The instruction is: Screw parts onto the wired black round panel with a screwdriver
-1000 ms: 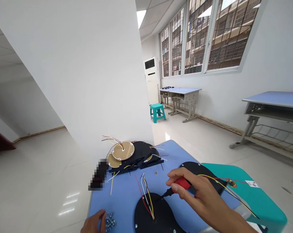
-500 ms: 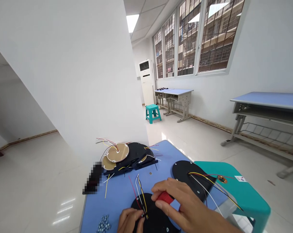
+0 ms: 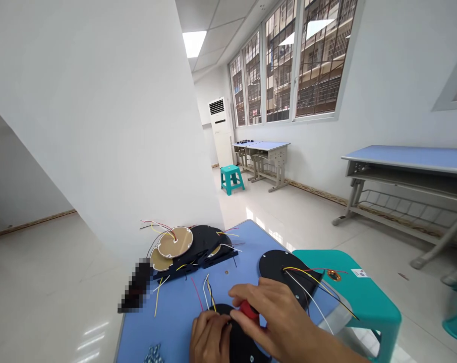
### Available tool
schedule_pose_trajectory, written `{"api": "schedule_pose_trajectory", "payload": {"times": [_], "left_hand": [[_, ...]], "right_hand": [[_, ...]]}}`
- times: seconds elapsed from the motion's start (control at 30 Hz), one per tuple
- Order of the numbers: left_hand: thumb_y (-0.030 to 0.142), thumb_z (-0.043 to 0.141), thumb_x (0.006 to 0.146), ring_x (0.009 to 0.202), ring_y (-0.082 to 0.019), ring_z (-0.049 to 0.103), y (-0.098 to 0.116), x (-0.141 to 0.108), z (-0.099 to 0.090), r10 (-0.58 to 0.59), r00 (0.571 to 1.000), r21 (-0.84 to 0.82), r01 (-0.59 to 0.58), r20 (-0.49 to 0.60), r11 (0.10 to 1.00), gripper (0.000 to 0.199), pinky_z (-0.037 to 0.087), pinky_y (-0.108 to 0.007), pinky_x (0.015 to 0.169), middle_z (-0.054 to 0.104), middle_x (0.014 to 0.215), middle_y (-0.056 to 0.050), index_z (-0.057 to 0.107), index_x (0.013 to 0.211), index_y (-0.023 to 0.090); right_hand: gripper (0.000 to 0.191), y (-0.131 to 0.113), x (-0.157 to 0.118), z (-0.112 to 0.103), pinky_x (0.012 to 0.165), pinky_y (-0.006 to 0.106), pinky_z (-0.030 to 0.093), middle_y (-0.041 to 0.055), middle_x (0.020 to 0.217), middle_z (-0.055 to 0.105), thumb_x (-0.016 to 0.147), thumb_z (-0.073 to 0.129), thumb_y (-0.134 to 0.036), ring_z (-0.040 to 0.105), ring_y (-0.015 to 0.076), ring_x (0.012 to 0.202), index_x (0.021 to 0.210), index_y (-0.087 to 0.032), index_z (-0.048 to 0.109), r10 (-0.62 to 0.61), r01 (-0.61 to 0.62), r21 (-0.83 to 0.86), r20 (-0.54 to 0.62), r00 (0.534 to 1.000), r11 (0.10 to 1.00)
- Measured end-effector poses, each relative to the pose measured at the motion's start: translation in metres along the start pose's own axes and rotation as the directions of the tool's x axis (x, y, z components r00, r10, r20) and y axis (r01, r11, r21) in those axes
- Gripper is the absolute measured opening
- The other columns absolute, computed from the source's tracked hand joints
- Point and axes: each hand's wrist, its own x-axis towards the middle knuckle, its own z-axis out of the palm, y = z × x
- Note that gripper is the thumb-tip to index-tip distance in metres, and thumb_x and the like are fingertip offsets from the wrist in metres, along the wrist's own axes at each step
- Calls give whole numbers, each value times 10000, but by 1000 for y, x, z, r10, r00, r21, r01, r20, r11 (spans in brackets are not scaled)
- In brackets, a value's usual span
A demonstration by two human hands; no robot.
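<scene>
My right hand [image 3: 274, 315] is closed around a red-handled tool [image 3: 248, 310], held over a black round plate [image 3: 243, 343] at the bottom of the view. Beside it, my left hand [image 3: 210, 335] rests on the plate's left part, fingers bent together; what they pinch is hidden. Red, white, yellow and black wires [image 3: 209, 292] rise from behind my left fingers. To the right lies another black plate [image 3: 276, 262] with long wires, overhanging the table's edge.
A pile of black plates [image 3: 208, 237] and tan discs [image 3: 175, 243] with wires sits at the back left of the blue table [image 3: 168, 322]. Screws [image 3: 153, 354] lie at front left. A teal stool [image 3: 364, 287] adjoins the right side.
The view has turned slightly right. My left hand has moved over the base of the wires and now covers it. My right hand still holds the red tool beside it.
</scene>
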Motion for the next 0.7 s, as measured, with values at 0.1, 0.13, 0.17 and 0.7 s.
{"api": "schedule_pose_trajectory", "payload": {"times": [0.1, 0.13, 0.17, 0.7], "left_hand": [[187, 429, 961, 763, -173, 666, -1, 16, 10, 75, 994, 49, -79, 82, 996, 243, 537, -297, 675, 710, 786, -20, 652, 871, 220], [182, 423, 957, 768, -181, 674, -2, 21, 14, 95, 991, 72, -102, 96, 992, 248, 545, -309, 671, 717, 789, -24, 654, 873, 218], [181, 417, 954, 774, -192, 682, -3, 24, 19, 112, 988, 98, -122, 105, 988, 257, 550, -324, 670, 726, 791, -28, 659, 877, 217], [120, 370, 912, 874, -257, 694, -40, 3, 52, 145, 983, 246, -168, 111, 954, 325, 488, -480, 856, 765, 880, -64, 679, 951, 215]], "right_hand": [[142, 8, 4, 13, 628, 288, 424, 0, 805, 744, 946, 542, -225, 688, 163, 663, 1086, -211, 560, 34, -21, -113, 115, 993, 993], [137, 11, 7, 17, 635, 292, 419, 5, 809, 744, 935, 556, -216, 690, 172, 673, 1072, -208, 564, 57, -27, -158, 185, 981, 987], [120, 14, 10, 20, 638, 295, 412, 7, 805, 743, 927, 567, -213, 686, 176, 669, 1047, -205, 569, 77, -27, -199, 248, 966, 980], [168, 27, 36, 45, 622, 297, 386, 5, 859, 750, 920, 581, -315, 660, 192, 668, 1052, -213, 596, 112, 23, -290, 439, 891, 957]]}}
